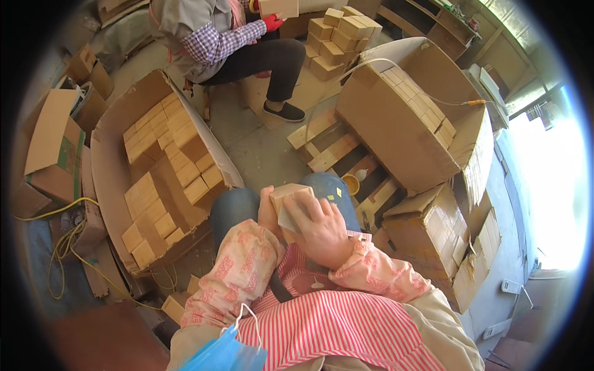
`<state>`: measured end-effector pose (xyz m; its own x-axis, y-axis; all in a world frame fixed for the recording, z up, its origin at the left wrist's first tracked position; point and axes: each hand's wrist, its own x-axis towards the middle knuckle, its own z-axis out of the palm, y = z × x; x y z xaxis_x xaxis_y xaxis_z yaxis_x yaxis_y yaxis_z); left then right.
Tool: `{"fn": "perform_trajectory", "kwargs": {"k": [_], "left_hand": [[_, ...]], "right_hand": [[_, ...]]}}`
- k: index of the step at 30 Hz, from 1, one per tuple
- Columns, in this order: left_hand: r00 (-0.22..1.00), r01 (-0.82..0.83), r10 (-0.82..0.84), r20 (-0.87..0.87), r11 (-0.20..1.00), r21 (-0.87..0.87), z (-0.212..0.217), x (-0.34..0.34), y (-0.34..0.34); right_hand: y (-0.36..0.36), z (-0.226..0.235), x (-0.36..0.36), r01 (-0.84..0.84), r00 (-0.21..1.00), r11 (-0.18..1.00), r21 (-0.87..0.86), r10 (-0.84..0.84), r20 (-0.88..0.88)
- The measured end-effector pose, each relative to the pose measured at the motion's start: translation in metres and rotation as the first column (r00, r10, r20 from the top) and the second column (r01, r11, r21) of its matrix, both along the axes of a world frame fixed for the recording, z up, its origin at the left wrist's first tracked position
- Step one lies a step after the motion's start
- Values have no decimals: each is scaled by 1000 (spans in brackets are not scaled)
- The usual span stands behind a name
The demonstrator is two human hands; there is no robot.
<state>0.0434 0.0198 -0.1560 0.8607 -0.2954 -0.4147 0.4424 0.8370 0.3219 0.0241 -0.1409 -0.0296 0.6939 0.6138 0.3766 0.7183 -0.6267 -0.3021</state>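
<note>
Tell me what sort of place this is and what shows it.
Probably a woodworking workshop: many wooden blocks lie in the left cardboard box, a stack of blocks stands further off, and a co-worker nearby holds a wooden piece.

No wording or number can be read with certainty. Red, letter-like print repeats in small blocks across the pink left sleeve cover (232,266) and the matching right sleeve cover (385,272), both near in the scene, broken up by folds and blur.
</note>
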Motion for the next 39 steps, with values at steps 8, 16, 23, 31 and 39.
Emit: {"fn": "perform_trajectory", "kwargs": {"k": [8, 16, 23, 31, 39], "left_hand": [[998, -16, 20, -64, 998, 67, 12, -5, -2], [998, 43, -39, -57, 996, 73, 18, -4, 3], [997, 76, -76, -16, 997, 29, 15, -6, 3], [998, 57, -57, -11, 997, 47, 13, -4, 3], [999, 19, -21, 37, 998, 59, 16, -4, -2]], "right_hand": [[-2, -6, -5, 14, 999, 999, -37, -15, -42], [-5, -9, -7, 17, 1000, 999, 27, -17, -20], [-9, -10, -6, 26, 1000, 1000, 15, -26, -6], [-6, -15, -8, 17, 1000, 1000, -12, -16, 20], [-22, 23, 9, 140, 884, 948, 286, 10, -467]]}}
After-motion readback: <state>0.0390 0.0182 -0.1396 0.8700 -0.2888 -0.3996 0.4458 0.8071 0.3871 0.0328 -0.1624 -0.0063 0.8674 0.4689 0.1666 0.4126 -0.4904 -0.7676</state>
